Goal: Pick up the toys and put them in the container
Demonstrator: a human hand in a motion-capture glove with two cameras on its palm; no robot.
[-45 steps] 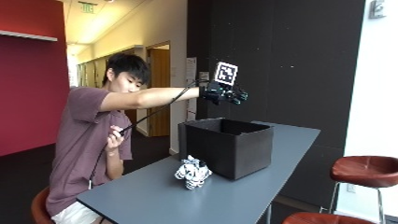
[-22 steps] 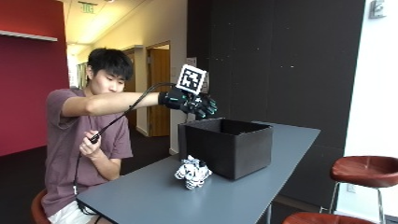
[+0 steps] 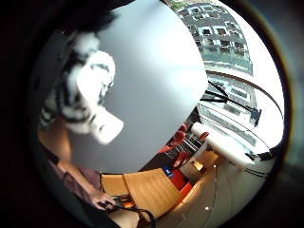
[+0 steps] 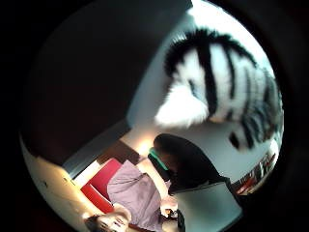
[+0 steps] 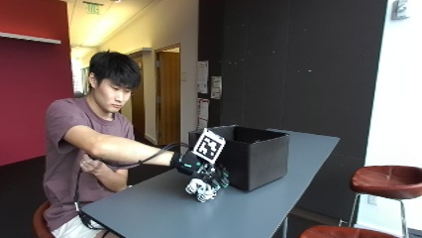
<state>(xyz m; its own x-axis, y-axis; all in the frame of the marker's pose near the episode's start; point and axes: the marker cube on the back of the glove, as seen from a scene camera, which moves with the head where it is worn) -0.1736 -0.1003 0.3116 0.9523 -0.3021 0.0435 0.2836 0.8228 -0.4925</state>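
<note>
Position check, reading the outside view from left to right. We see the person seated at the left end of the table, the bare hand tucked against the chest. The arm reaches out across the body. Half a second ago the right hand was up in the air, near the rim of the container; one second ago it was higher and above the container. It has now come down to the table and sits directly over the zebra, just beside the container's near wall.

The zebra has not shifted between those pictures and this one. It stands on the table, outside the container, close to the near wall. In both palm views it lies close under the palm: stripes fill the thumb side view, and the white muzzle shows in the little finger side view.

Hand state: in the outside view the fingers cover the top of the zebra, but we cannot tell whether they are spread over it or pinching it. Neither palm view shows a finger.

Judgement: the descent marks the start of the pick. We see no other toy on the table, so this may be the last one. The lift and the drop into the container are not yet done.
</note>
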